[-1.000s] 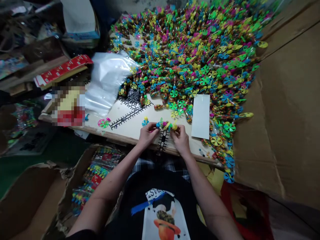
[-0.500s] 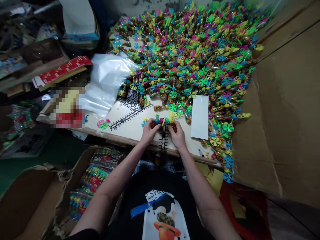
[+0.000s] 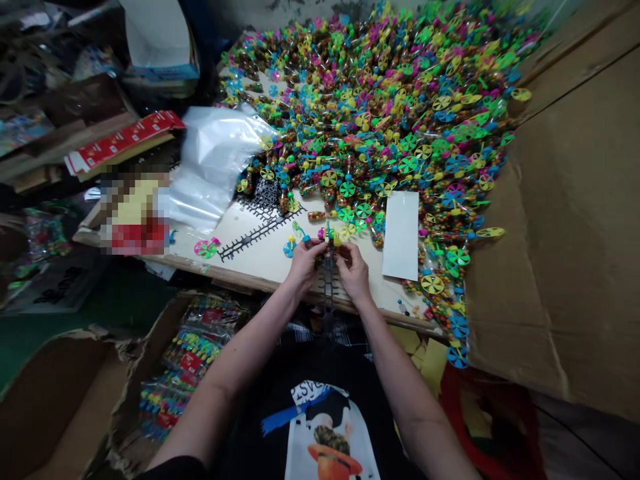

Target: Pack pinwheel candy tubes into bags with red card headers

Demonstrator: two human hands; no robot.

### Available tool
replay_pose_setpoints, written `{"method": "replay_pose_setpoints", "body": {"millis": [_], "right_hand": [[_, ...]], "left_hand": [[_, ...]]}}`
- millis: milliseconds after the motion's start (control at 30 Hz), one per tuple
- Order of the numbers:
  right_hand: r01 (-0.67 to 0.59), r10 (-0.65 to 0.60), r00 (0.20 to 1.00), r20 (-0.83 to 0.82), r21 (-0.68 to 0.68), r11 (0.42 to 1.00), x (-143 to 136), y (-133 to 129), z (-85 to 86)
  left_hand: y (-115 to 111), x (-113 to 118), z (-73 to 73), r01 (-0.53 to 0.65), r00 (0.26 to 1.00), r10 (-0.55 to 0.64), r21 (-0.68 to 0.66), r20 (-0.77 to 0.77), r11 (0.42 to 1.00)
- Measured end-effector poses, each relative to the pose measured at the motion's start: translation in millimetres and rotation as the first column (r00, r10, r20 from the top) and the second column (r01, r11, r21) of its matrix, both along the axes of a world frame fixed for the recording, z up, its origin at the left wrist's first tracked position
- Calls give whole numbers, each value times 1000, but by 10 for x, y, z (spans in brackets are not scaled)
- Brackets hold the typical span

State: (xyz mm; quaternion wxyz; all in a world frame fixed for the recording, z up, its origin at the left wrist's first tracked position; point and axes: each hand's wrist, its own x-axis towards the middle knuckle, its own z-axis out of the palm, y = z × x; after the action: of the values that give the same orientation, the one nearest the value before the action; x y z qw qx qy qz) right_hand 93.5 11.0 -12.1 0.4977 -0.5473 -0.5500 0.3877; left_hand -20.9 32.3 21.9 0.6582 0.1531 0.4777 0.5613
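Left fingers [image 3: 316, 249] and right fingers [image 3: 346, 253] tight round colourful toys [image 3: 332, 235], black strip [image 3: 329, 277] between

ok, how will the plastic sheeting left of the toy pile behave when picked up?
The plastic sheeting will probably sag, given its soft creases. It looks thin and translucent, so likely light for its size. Its glossy surface may slide easily on the table.

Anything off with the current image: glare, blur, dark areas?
Head view: whitish glare streaks the clear plastic bags; the black strip between the left hand and right hand looks smeared; the upper-left corner is dim; a pixelated patch masks detail toward the left end of the table.
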Motion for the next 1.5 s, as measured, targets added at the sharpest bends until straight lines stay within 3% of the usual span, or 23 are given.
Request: {"method": "replay_pose_setpoints", "body": {"millis": [200,400,533,667,1033,1200,1333,1500], "right_hand": [[-31,30,999,-17,-14,999,-31,-16,1],[8,-9,999,-37,-16,1000,52,6,-27],[49,-56,989,-140,-56,997,97,36,-39],[39,-48,989,-140,-66,997,80,29,-48],[11,-11,1000,-5,-23,1000,30,-28,2],[-5,6,990,142,-8,1000,68,-53,12],[36,-37,987,155,8,999,98,-62,-7],[65,-72,978,195,45,997,107,-45,-60]], "left_hand": [[1,80,32,10,999,-11,-32,-34,999],[-56,16,-12,112,964,-83,103,-251,988],[-92,-129,-124,317,857,-193,193,-478,929],[-78,-162,-227,381,733,-132,242,-667,892],[-66,-111,-332,483,623,-106,275,-775,831],[-90,-188,-291,569,431,-96,188,-897,801],[-139,-390,-305,569,278,-30,140,-960,810],[-132,-731,-364,581,1,109,89,-994,809]]}}
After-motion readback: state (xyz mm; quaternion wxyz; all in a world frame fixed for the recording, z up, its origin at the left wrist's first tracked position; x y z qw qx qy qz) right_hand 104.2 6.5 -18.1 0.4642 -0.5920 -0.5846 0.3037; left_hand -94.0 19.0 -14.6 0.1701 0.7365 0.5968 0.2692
